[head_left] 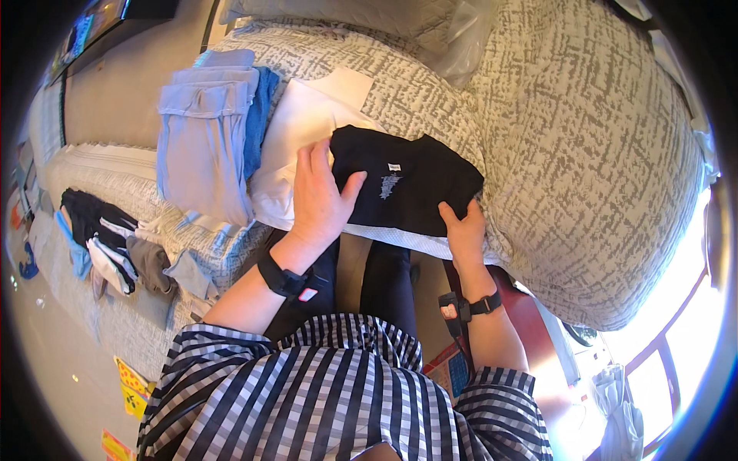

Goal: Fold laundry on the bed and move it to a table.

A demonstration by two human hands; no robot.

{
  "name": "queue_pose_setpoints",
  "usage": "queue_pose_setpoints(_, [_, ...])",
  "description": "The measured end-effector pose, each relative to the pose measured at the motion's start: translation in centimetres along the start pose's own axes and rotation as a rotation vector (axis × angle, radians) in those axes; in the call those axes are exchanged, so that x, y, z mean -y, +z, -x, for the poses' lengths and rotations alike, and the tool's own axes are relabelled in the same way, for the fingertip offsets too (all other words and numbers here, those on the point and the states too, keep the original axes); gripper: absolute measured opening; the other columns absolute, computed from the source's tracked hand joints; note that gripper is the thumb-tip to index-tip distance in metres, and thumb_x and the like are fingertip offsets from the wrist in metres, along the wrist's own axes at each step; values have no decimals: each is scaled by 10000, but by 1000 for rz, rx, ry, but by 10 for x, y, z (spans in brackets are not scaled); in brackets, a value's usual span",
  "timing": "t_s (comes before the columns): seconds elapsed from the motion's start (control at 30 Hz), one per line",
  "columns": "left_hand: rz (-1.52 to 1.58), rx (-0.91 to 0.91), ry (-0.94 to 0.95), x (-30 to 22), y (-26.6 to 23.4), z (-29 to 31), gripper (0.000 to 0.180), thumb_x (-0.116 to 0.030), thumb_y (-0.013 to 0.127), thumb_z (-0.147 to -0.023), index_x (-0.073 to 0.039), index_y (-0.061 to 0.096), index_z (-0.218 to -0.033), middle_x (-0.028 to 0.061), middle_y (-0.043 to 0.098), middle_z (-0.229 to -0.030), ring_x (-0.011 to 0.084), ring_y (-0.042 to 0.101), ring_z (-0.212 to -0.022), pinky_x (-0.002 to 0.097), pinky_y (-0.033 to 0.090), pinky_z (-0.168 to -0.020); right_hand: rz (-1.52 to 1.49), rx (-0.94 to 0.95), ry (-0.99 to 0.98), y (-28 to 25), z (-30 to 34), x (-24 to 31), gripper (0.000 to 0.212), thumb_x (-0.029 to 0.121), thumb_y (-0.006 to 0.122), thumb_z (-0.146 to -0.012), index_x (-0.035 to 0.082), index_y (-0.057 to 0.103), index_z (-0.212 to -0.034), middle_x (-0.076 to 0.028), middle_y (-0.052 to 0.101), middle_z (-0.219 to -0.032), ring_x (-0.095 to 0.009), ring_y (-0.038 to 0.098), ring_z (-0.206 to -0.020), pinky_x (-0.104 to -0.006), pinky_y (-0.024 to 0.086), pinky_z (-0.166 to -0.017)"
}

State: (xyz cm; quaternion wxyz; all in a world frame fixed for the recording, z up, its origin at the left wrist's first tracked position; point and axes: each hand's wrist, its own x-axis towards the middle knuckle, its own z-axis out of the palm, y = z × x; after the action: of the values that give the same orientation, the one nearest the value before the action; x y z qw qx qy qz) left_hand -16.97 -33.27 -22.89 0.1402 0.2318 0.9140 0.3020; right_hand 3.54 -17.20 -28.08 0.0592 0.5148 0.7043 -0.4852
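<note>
A folded black T-shirt with small pale print and a white label lies in front of me on a bed with a patterned grey and cream cover. My left hand rests at its left edge, thumb and fingers spread. At the lower right corner, my right hand holds the T-shirt's edge, its thumb on the cloth and its other fingers partly hidden. White cloth lies flat to the left of the T-shirt and partly beneath it.
Folded grey-lilac trousers lie over blue denim further left. A mixed pile of clothes sits at the far left. The bulky patterned bedding rises on the right. A dark red surface stands beside my right forearm.
</note>
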Motion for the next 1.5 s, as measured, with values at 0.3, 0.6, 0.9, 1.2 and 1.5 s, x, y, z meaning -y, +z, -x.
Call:
queue_pose_setpoints(0.3, [885, 315, -531, 13, 9, 7, 300, -88, 661, -818, 8, 596, -1094, 109, 665, -847, 172, 625, -786, 294, 491, -719, -525, 10, 104, -8, 8, 15, 306, 48, 578, -889, -25, 515, -1179, -50, 585, -1011, -117, 543, -899, -248, 435, -805])
queue_pose_setpoints(0.6, [175, 123, -261, 37, 8, 5, 428, -146, 681, -794, 26, 524, -1155, 130, 607, -897, 254, 608, -773, 340, 497, -720, -227, -117, 234, 2, 0, 28, 312, 77, 619, -872, -30, 526, -1150, -48, 592, -1004, -119, 540, -857, -238, 418, -743])
queue_pose_setpoints(0.9, [560, 524, -538, 36, 1, -5, 397, -166, 692, -788, 25, 572, -1115, 127, 665, -927, 186, 640, -829, 305, 505, -745, -766, 240, 399, -6, 15, 66, 433, -3, 638, -787, -20, 538, -1208, -116, 624, -1114, -236, 615, -970, -342, 498, -866])
queue_pose_setpoints(1.2, [936, 609, -1018, 21, -27, 22, 273, -186, 571, -914, 30, 599, -1079, 104, 660, -943, 180, 640, -799, 293, 509, -712, -781, 314, 539, -43, 35, 56, 334, -8, 612, -811, -34, 548, -1137, -151, 630, -1051, -295, 643, -918, -399, 548, -813])
queue_pose_setpoints(1.5, [1130, 446, -918, 18, -28, 51, 277, -190, 610, -892, 22, 600, -1069, 80, 646, -957, 154, 607, -855, 277, 488, -781, -854, 417, 376, -60, 57, 95, 340, 16, 618, -833, -21, 561, -1166, -124, 631, -1104, -238, 629, -967, -361, 523, -841])
